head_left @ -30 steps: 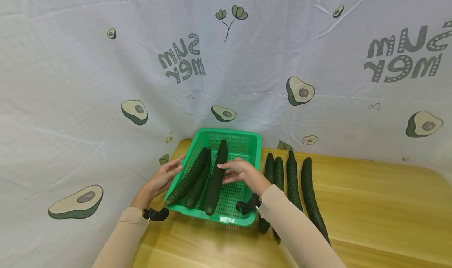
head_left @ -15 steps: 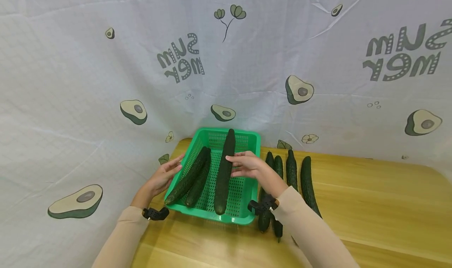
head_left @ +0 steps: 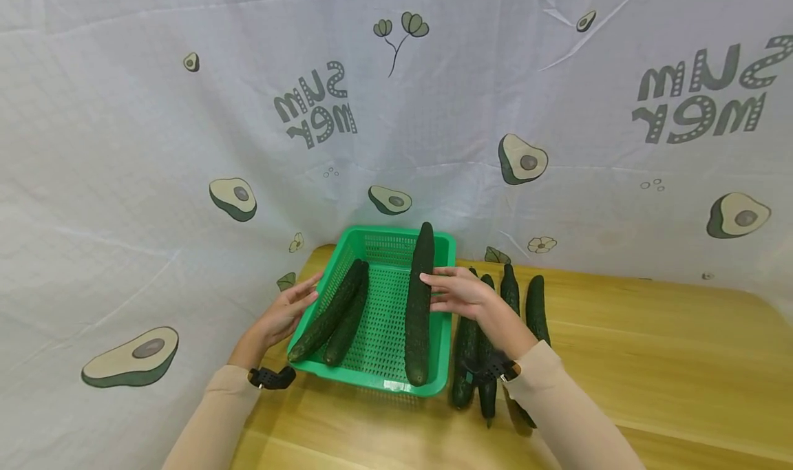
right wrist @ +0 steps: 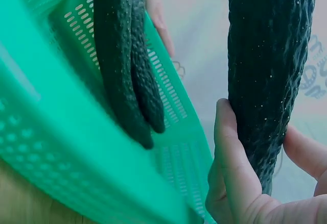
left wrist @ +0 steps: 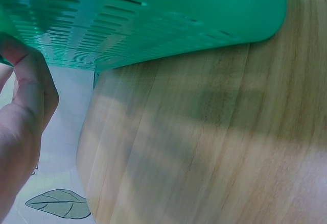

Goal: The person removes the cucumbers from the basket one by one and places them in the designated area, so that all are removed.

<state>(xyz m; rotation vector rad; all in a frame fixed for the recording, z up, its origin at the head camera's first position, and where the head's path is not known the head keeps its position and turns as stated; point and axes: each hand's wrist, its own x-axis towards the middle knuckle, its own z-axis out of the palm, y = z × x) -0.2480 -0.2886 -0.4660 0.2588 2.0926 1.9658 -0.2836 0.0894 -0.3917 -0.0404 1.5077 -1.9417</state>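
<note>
My right hand (head_left: 461, 292) grips a long dark green cucumber (head_left: 419, 312) around its middle, thumb on one side and fingers on the other. In the head view the cucumber overlaps the right part of a green plastic basket (head_left: 365, 382), its far end reaching past the back rim. Bumpy skin shows on the held cucumber (right wrist: 268, 55) in the right wrist view, where it stands above the rim. My left hand (head_left: 287, 313) holds the basket's left rim, with bent fingers against the outer wall in the left wrist view. Two more cucumbers (head_left: 331, 312) lie side by side along the basket's left inside.
Several cucumbers (head_left: 464, 367) lie in a row on the wooden table (head_left: 650, 360) right of the basket, partly hidden under my right forearm. A white curtain (head_left: 434, 112) printed with avocados hangs behind the table and along its left side.
My right hand has carried the cucumber up and to the right, from beside the other two toward the basket's right wall. The left hand has stayed at the left rim.
</note>
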